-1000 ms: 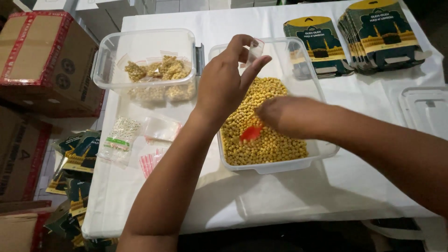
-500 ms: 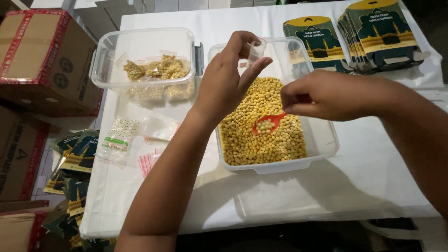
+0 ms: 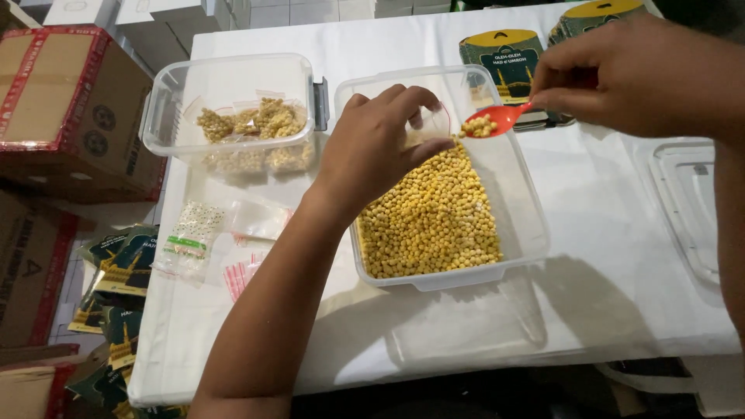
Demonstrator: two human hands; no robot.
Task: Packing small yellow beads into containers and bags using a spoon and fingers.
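My left hand (image 3: 380,147) holds a small clear plastic bag (image 3: 431,124) open above a clear plastic tub (image 3: 528,233) filled with yellow round beans (image 3: 434,217). My right hand (image 3: 628,74) grips a red plastic spoon (image 3: 497,118) loaded with several beans. The spoon's bowl sits level, right beside the bag's mouth, over the tub's far end.
A second clear tub (image 3: 233,109) at the left holds several filled small bags. Empty small bags (image 3: 194,240) lie on the white table in front of it. Dark green printed cards (image 3: 504,58) lie at the back. A clear lid (image 3: 691,209) lies right. Cardboard boxes (image 3: 70,101) stand left.
My right hand scooped beans from the tub with the red spoon and lifted it up to the bag's mouth. My left hand kept the bag in place.
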